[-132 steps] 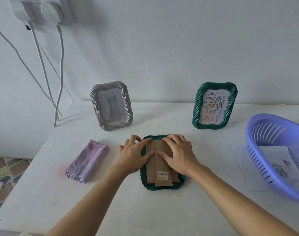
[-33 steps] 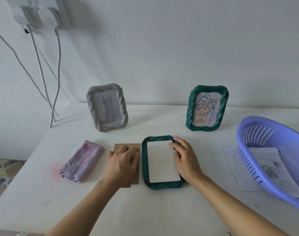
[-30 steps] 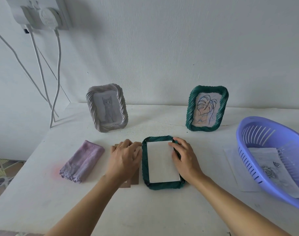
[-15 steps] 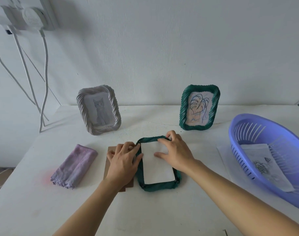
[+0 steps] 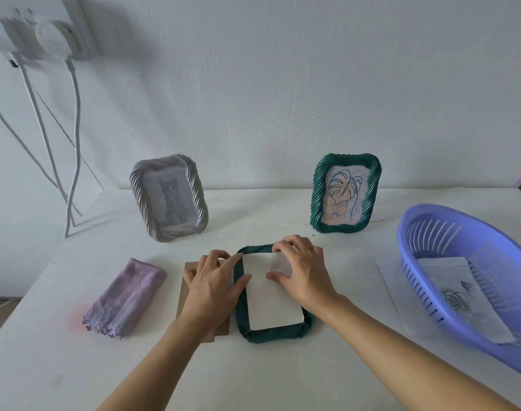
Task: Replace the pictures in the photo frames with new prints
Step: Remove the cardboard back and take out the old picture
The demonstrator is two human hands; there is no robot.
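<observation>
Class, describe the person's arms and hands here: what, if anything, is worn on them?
Both the left arm and the right arm are bare to the picture's edge, with no sleeve in view. The left hand and the right hand wear no gloves, and no ring, watch or bracelet shows.

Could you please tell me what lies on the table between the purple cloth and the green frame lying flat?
A brown backing board, partly under the left hand, as the head view shows.
</observation>
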